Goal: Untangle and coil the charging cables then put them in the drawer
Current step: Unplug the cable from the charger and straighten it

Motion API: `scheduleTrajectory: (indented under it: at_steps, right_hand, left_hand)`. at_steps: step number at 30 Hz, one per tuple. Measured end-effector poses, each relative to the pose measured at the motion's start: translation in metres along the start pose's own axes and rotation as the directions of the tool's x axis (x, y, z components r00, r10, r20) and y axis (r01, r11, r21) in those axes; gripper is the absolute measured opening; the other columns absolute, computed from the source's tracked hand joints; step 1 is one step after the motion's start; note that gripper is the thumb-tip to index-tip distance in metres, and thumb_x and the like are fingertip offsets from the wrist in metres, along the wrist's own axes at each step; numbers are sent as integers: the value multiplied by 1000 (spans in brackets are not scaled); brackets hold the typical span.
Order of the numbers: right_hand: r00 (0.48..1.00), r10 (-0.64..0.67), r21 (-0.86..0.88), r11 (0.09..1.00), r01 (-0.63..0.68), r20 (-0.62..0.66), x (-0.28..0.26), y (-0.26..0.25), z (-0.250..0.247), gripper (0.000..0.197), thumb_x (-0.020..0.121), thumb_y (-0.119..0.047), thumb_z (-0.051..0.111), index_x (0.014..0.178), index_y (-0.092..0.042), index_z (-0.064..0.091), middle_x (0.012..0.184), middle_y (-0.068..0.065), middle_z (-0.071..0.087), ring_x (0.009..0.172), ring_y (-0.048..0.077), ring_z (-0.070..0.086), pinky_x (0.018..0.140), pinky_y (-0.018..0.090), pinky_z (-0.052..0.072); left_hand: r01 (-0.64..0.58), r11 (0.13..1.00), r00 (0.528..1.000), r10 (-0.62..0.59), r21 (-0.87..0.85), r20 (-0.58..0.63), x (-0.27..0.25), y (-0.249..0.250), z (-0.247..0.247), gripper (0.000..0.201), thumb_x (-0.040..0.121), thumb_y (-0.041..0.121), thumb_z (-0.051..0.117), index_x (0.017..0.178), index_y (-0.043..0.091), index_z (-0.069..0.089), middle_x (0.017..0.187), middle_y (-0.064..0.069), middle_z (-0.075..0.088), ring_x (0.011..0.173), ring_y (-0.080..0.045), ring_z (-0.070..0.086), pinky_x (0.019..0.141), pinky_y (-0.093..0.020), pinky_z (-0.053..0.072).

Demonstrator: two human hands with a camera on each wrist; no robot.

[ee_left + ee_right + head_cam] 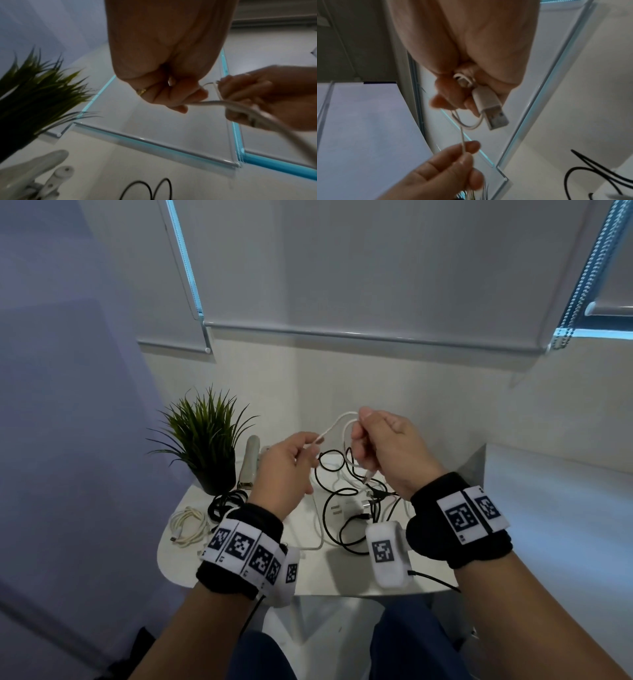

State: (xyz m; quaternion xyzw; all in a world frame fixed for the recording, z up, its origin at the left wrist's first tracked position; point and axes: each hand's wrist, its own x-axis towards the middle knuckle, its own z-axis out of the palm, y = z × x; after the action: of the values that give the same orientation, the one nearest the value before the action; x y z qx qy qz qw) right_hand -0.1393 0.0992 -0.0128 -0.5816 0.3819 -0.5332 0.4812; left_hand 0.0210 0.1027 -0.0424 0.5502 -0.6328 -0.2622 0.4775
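Both hands are raised above a small white table (pixel 239 563), working one white cable (pixel 337 421). My right hand (pixel 371 440) grips a loop of it, and its USB plug (pixel 491 112) sticks out below the curled fingers. My left hand (pixel 294 453) pinches the same cable (pixel 463 140) a short way along. Below them lies a tangle of black cables (pixel 346 491) mixed with white cable and a white charger (pixel 342 510). A coiled white cable (pixel 188 525) and a bundled black cable (pixel 226 501) lie at the table's left. No drawer is in view.
A potted green plant (pixel 205 440) stands at the table's back left, with a pale upright object (pixel 251 460) beside it. Walls and lowered window blinds (pixel 342 268) close in behind. The table's front edge is just ahead of my knees.
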Motion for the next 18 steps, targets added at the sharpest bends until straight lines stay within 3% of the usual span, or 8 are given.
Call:
scheduleTrajectory:
  at_steps: [3,5,8,10,14,17,18]
  right_hand:
    - [1000,-6,114,993,9,-25,1,-3,2,37,102,-24,37,74,-12,58,72,5,70,52,16,57,42,24,38]
    - [999,-10,184,983,19,-49,3,-2,4,34,101,-20,40,76,-10,62,82,8,72,68,22,65,50,29,46]
    - [996,-36,201,978,52,-81,8,3,-1,27,99,-11,45,81,-9,65,93,7,71,90,23,68,80,34,54]
    - [992,-74,43,996,79,-102,12,8,-7,24,95,-15,52,78,-19,69,100,3,71,98,22,65,94,38,50]
    - [989,-128,-235,966,107,-76,11,14,-12,24,95,-18,54,77,-26,67,102,-3,69,109,11,61,100,30,41]
    - [994,-107,-407,910,83,-37,9,21,-10,23,96,-14,49,80,-23,63,100,8,71,99,21,65,96,36,47]
    - [995,-95,-427,901,76,-21,8,21,-8,22,96,-14,48,81,-21,62,93,6,72,94,19,67,92,36,49]
  left_hand:
    - [4,998,987,-15,69,163,-11,-2,17,27,97,14,47,120,22,57,78,1,62,42,-3,49,46,-19,44]
    - [-21,987,966,-21,160,259,-14,-2,24,29,96,18,47,122,26,54,79,2,65,39,-1,48,49,-21,43]
    - [-52,967,917,-52,249,395,-18,1,21,23,93,19,51,115,21,59,78,0,66,38,3,46,45,-14,39]
    - [-63,960,888,-70,271,455,-19,3,14,18,91,22,56,107,20,63,69,4,62,40,4,46,43,-10,35]
    - [-97,951,878,-56,292,475,-18,12,-7,8,88,25,61,93,22,67,64,8,53,56,-5,49,56,-21,41]
    - [-125,968,924,34,219,380,-13,23,-19,10,91,29,57,87,24,64,67,10,56,57,-9,49,59,-32,47]
    - [-130,971,943,59,199,327,-11,25,-22,13,91,34,54,85,26,62,65,10,58,54,-8,49,68,-42,50]
